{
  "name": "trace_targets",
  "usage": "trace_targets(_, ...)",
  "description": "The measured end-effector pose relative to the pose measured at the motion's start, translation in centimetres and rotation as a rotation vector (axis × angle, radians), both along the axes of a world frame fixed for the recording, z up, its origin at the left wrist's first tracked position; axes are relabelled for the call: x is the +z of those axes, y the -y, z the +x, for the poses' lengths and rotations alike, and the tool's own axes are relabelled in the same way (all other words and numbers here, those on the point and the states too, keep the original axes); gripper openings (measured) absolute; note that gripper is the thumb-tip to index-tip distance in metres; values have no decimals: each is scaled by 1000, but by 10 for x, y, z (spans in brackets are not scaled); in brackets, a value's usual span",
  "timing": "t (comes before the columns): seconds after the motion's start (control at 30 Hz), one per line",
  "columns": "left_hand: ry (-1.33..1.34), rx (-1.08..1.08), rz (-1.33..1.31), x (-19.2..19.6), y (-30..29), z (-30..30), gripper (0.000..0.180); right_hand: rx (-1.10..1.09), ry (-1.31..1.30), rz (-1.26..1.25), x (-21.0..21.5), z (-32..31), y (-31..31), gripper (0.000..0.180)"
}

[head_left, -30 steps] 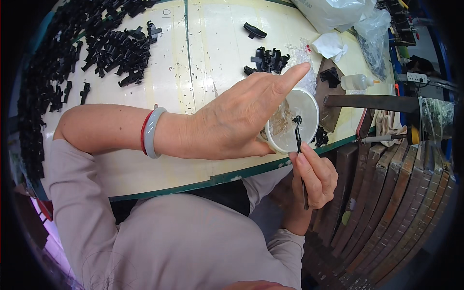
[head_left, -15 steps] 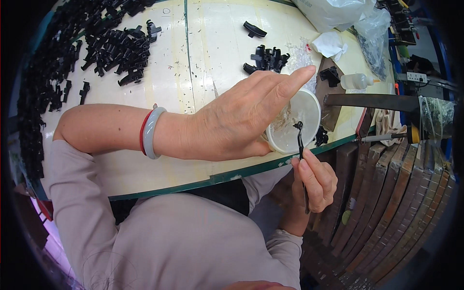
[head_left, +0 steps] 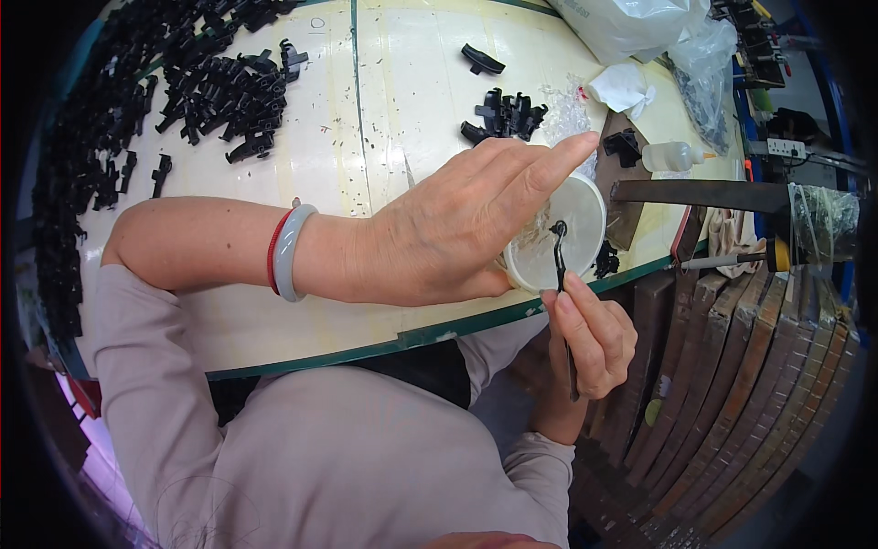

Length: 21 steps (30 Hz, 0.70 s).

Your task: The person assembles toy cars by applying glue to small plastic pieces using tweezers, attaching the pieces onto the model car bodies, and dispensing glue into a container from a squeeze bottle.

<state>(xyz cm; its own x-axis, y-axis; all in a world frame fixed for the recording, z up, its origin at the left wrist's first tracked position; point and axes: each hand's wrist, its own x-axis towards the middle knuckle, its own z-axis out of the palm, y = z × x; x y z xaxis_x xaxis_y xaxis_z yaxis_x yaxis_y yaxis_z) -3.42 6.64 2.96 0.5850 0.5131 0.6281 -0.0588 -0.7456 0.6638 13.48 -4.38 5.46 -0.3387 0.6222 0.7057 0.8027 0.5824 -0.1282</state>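
My left hand (head_left: 457, 229) reaches across the pale table (head_left: 384, 119) and grips a round translucent white container (head_left: 572, 229) at the table's front edge, index finger stretched over its rim. My right hand (head_left: 590, 339), below the edge, pinches a thin black stick (head_left: 562, 302). Its hooked tip dips into the container. A grey bangle and a red band (head_left: 288, 252) circle my left wrist.
Heaps of small black plastic parts (head_left: 219, 91) cover the table's left and far left. A smaller cluster (head_left: 508, 114) lies behind the container. Clear plastic bags (head_left: 631, 27), a white tissue, a small bottle (head_left: 672, 156) and a dark metal bar (head_left: 704, 194) sit right. Stacked wooden boards (head_left: 732, 384) lie below right.
My right hand has drawn the black stick slightly lower, its tip now nearer the container's front rim. My left hand holds the container in nearly the same place.
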Motion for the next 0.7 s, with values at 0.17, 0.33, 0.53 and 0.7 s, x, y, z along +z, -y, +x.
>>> trace_targets(0.17,-23,20,6,0,1,-2,98,-2,-23,11,2,-2,-1,35)
trace_targets(0.33,-18,18,17,1,0,-1,97,-3,2,-46,4,-4,4,35)
trace_targets(0.53,-40,23,11,0,1,-2,99,4,-36,-43,1,-3,6,34)
trace_targets(0.7,-91,11,-41,-2,-1,-4,102,-127,-521,-125,-7,-2,10,23)
